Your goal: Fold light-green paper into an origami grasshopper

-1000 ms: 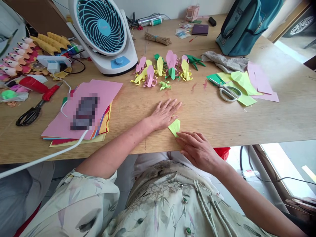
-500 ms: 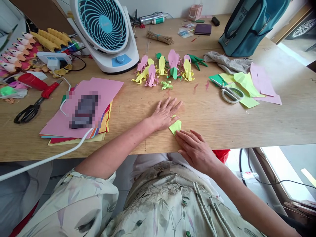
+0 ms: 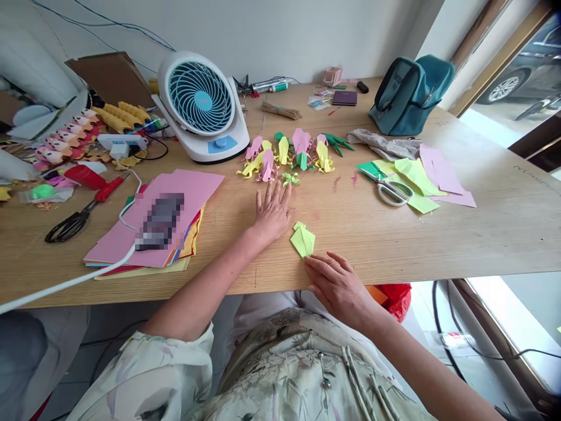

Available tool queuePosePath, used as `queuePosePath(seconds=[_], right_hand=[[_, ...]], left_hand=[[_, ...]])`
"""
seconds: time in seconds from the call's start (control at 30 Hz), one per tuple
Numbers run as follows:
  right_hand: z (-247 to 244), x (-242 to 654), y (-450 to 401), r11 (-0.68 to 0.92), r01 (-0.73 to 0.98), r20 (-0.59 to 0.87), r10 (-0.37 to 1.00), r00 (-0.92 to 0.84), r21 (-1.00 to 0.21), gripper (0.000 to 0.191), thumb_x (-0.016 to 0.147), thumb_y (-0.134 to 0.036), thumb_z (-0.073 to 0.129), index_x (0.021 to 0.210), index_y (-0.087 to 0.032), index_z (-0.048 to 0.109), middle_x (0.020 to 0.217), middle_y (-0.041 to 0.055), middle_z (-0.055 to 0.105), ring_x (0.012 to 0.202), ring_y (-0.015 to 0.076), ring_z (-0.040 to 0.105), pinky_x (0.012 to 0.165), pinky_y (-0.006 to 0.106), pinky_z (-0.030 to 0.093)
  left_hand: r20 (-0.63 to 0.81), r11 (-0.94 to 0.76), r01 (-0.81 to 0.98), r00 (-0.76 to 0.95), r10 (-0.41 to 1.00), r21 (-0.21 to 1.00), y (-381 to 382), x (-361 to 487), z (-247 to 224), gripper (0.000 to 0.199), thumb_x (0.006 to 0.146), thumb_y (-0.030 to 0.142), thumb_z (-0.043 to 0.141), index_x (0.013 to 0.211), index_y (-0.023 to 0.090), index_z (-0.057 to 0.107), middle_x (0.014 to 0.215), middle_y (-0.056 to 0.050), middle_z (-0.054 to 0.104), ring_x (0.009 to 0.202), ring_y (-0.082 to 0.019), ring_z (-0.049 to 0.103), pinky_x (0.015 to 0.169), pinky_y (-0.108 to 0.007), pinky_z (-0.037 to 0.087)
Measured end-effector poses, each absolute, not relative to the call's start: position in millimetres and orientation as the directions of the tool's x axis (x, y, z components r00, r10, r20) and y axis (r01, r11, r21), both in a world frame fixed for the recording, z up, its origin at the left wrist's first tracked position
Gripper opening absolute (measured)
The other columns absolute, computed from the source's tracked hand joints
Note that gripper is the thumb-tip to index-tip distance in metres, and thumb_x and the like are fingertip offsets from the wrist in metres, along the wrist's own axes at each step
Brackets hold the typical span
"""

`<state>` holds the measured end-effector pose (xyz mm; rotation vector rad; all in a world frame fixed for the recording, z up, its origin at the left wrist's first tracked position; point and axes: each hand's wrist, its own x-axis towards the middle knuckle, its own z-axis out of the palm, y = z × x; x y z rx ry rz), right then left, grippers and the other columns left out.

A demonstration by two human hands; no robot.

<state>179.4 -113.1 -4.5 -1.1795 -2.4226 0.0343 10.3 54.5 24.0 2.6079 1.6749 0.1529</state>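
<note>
A small folded sheet of light green paper [image 3: 302,241] lies on the table in front of me, kite-shaped with a narrow tab at its far end and a crease down its middle. My right hand [image 3: 337,283] has its fingers together on the near tip of this paper, the thumb tucked below. To the left of the paper, my left hand [image 3: 272,215] rests flat on the wood with fingers spread, holding nothing. Just beyond its fingertips sits a small green origami frog [image 3: 291,179].
Pink, yellow and green origami figures [image 3: 301,143] stand behind my hands. Scissors [image 3: 392,190] lie on paper scraps at right. A stack of coloured paper [image 3: 201,182], black-and-red scissors [image 3: 74,223] and a fan [image 3: 199,99] are at left; a teal bag [image 3: 407,96] stands at back right.
My left hand has come off the folded paper and moved left, uncovering its far end. The right hand stays at the near tip. The camera view has tilted up.
</note>
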Motion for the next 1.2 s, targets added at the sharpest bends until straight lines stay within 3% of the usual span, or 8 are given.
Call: queuePosePath(seconds=[0.1, 0.2, 0.33, 0.77, 1.0, 1.2], right_hand=[[-6, 179, -113, 0.637, 0.741, 0.390, 0.750, -0.533, -0.211, 0.036, 0.099, -0.027, 0.049, 0.128, -0.009, 0.062, 0.132, 0.0147, 0.065, 0.123, 0.0267, 0.058, 0.108, 0.049, 0.043], [-8, 179, -114, 0.628, 0.748, 0.385, 0.759, -0.526, -0.215, 0.037, 0.100, -0.026, 0.048, 0.129, -0.009, 0.061, 0.132, 0.0147, 0.064, 0.123, 0.0271, 0.058, 0.107, 0.050, 0.044], [-9, 179, -114, 0.616, 0.751, 0.377, 0.771, -0.513, -0.238, 0.036, 0.100, -0.025, 0.047, 0.130, -0.013, 0.061, 0.133, 0.0132, 0.064, 0.125, 0.0259, 0.057, 0.108, 0.049, 0.043], [-18, 177, -119, 0.605, 0.765, 0.421, 0.767, -0.484, -0.223, 0.036, 0.099, -0.025, 0.049, 0.130, -0.010, 0.060, 0.136, 0.0130, 0.062, 0.126, 0.0258, 0.054, 0.110, 0.048, 0.040], [-19, 176, -125, 0.586, 0.770, 0.416, 0.784, -0.461, -0.252, 0.042, 0.098, -0.029, 0.052, 0.136, -0.012, 0.055, 0.138, 0.0148, 0.060, 0.128, 0.0278, 0.052, 0.109, 0.050, 0.041], [-13, 174, -117, 0.530, 0.786, 0.443, 0.816, -0.371, -0.318, 0.038, 0.098, -0.027, 0.051, 0.133, -0.015, 0.057, 0.129, 0.0151, 0.064, 0.121, 0.0283, 0.054, 0.096, 0.046, 0.047]], left_hand=[[0.105, -0.561, 0.823, 0.553, 0.827, 0.086, 39, 27, 23, 0.070, 0.101, 0.046, 0.032, 0.160, 0.018, 0.006, 0.167, -0.011, 0.007, 0.154, -0.029, 0.002, 0.123, -0.056, 0.005], [0.109, -0.676, 0.734, 0.668, 0.736, 0.073, 25, 49, 12, 0.070, 0.100, 0.047, 0.036, 0.159, 0.017, 0.014, 0.167, -0.010, 0.008, 0.154, -0.030, 0.002, 0.124, -0.055, 0.004], [0.032, -0.635, 0.766, 0.635, 0.772, 0.105, 29, 61, -1, 0.071, 0.098, 0.049, 0.040, 0.158, 0.016, 0.020, 0.165, -0.015, 0.014, 0.153, -0.035, 0.007, 0.123, -0.058, 0.008], [0.121, -0.468, 0.872, 0.454, 0.883, 0.141, 50, 54, -3, 0.067, 0.099, 0.038, 0.040, 0.158, 0.013, 0.020, 0.164, -0.020, 0.015, 0.153, -0.036, 0.007, 0.122, -0.058, 0.010], [0.252, -0.524, 0.848, 0.491, 0.834, 0.082, 42, 52, 3, 0.068, 0.097, 0.036, 0.044, 0.157, 0.013, 0.023, 0.163, -0.020, 0.018, 0.153, -0.036, 0.007, 0.122, -0.060, 0.006], [0.313, -0.650, 0.759, 0.609, 0.729, 0.036, 36, 52, 7, 0.056, 0.098, 0.026, 0.036, 0.153, 0.014, 0.031, 0.161, -0.018, 0.028, 0.154, -0.032, 0.008, 0.123, -0.060, 0.004]])
